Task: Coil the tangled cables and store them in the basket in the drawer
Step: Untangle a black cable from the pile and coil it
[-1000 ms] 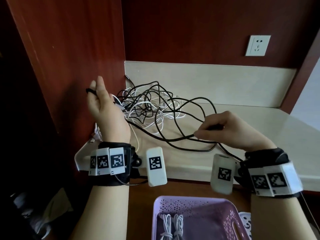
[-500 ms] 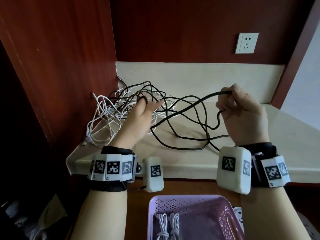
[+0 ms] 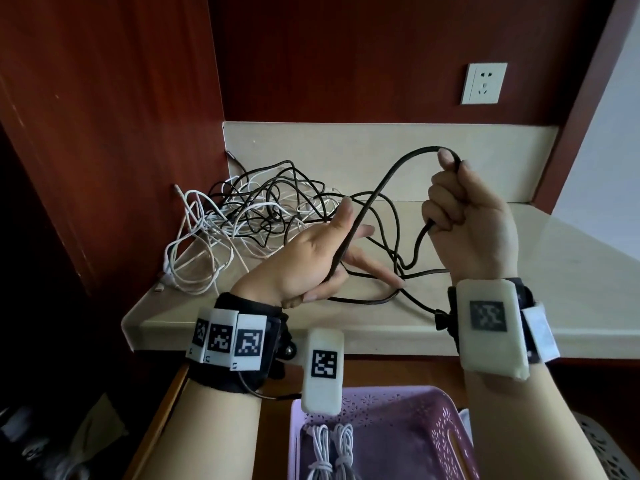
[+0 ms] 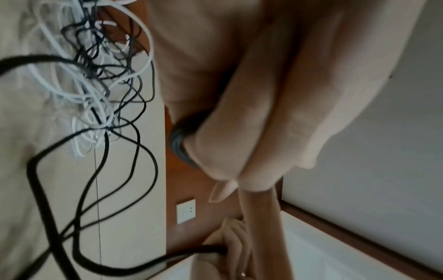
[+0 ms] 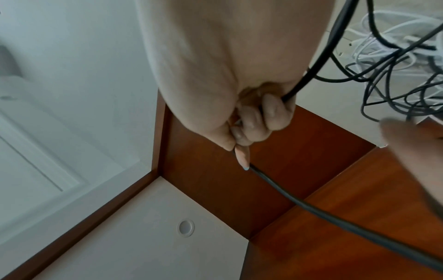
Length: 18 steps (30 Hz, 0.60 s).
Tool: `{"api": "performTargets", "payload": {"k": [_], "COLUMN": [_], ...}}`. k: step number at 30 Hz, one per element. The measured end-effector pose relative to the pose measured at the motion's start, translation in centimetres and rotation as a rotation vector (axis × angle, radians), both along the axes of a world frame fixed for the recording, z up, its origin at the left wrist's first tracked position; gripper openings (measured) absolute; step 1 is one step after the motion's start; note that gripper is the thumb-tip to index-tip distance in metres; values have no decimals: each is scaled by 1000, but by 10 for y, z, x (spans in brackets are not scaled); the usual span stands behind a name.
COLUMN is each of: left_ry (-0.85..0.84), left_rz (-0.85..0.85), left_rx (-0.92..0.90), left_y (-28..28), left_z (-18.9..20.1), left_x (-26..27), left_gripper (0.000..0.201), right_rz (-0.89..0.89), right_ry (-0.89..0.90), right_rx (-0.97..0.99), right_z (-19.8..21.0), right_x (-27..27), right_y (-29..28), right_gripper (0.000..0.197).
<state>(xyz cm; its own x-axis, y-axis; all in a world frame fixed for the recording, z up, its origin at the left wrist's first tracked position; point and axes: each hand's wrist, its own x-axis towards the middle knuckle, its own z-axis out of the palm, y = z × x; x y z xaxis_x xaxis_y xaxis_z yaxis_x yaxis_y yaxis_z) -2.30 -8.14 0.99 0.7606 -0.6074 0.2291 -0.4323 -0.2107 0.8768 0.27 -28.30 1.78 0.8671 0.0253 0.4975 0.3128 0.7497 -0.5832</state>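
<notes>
Now the black cable [image 3: 380, 188] slants from the right hand [image 3: 471, 220], a raised fist, down-left to the left hand [image 3: 304, 254], pinned by its thumb.

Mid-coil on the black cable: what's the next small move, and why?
Probably the right hand sweeps its raised black cable round the left hand for another loop: the strand already crosses that palm, and slack trails to the tangle.

Black cable [image 3: 391, 171] looks matt and rubbery; white cables [image 3: 201, 233] smooth, shiny plastic. Countertop [image 3: 554, 271] is pale, polished, stone-like. Wall panels [image 3: 121, 133] are reddish varnished wood, the basket [image 3: 415, 407] perforated lilac plastic, the wrist strap [image 3: 242, 306] black cloth
</notes>
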Motion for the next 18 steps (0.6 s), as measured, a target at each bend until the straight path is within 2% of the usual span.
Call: {"api": "performTargets", "payload": {"k": [3,5,7,9,12,15,18], "left_ry": [28,82,145,172,100,-7,-54], "left_rz": [-164,-227,-297,-303,-34,179,226], "left_rx": [-129,-245,-452,-715,-971,-1030,-1054], "left_y": [1,0,1,2,4,8,11], "left_z": [1,3,4,6,11,12,16], "left_x": [-1,-2,-1,1,5,8,7], "left_gripper": [69,56,53,53,56,58,57], "right_rz": [-103,-281,-509,-639,-520,-343,-245], "right_ry": [31,64,91,66,-43,-110,-134], "right_rx": [-87,-243,-510,-842,-1229,-1399,-1498], "right_z": [-2,-4,-8,-13,-17,-15,-14], "right_x": [1,4,8,11,6,-4,-9], "right_y": [6,12,18,24,33,39,39], "right_gripper": [22,21,25,27,23,36,42]}}
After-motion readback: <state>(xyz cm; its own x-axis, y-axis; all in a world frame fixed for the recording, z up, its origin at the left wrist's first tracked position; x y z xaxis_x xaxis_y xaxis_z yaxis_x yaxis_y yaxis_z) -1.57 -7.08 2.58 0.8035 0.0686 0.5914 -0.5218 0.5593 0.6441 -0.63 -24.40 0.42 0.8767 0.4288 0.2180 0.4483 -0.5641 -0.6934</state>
